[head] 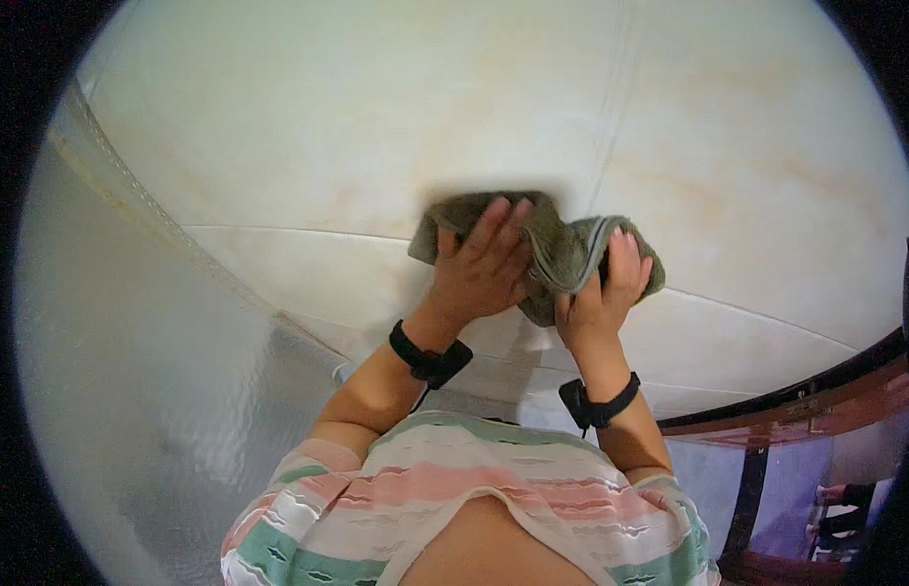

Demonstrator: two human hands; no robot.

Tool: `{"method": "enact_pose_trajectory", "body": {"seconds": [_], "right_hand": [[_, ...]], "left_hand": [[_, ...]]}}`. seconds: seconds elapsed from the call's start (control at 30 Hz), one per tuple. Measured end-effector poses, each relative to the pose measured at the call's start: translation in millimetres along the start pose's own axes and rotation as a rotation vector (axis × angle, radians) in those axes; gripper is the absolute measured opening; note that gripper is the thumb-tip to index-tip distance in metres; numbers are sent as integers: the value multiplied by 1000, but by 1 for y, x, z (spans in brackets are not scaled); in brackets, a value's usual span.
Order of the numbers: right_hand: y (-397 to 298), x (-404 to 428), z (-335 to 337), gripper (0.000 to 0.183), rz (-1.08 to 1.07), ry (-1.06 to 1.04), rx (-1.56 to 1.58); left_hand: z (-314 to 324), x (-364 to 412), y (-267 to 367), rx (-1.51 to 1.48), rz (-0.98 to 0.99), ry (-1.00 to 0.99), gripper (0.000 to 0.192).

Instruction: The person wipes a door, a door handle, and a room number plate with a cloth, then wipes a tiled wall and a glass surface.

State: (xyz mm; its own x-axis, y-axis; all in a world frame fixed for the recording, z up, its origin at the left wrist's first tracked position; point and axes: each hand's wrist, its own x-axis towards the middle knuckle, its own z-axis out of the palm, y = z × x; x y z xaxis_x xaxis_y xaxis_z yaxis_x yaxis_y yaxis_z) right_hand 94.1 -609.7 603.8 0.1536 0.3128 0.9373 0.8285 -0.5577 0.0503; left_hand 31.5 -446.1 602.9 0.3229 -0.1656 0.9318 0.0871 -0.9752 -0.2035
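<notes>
A dark olive-green terry towel (572, 253) with a grey stripe along its edge is bunched against cream wall tiles (366, 132). My left hand (484, 267) lies over the towel's left half, pressing it to the tile, its fingers spread and slightly blurred. Lower and to the right, my right hand (608, 289) holds the other end, with the thumb under a fold and the fingers over the cloth. Each wrist wears a black strap with a small black box and cable.
A translucent, rippled panel or curtain (169, 381) with a beaded edge runs down the left. Grout lines cross the tiles. On the right are a dark reddish-brown frame (806, 417) and, beyond it, a small rack (842, 520) whose contents are unclear.
</notes>
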Motion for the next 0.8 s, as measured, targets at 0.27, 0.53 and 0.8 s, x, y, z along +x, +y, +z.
{"method": "enact_pose_trajectory", "body": {"seconds": [0.27, 0.53, 0.8], "right_hand": [[65, -93, 0, 41, 42, 94, 11], [146, -145, -66, 39, -152, 40, -159], [196, -178, -161, 41, -259, -58, -14]], "left_hand": [[40, -54, 86, 137, -48, 30, 32], [87, -69, 200, 24, -40, 199, 56], [72, -105, 291, 47, -162, 87, 70]]}}
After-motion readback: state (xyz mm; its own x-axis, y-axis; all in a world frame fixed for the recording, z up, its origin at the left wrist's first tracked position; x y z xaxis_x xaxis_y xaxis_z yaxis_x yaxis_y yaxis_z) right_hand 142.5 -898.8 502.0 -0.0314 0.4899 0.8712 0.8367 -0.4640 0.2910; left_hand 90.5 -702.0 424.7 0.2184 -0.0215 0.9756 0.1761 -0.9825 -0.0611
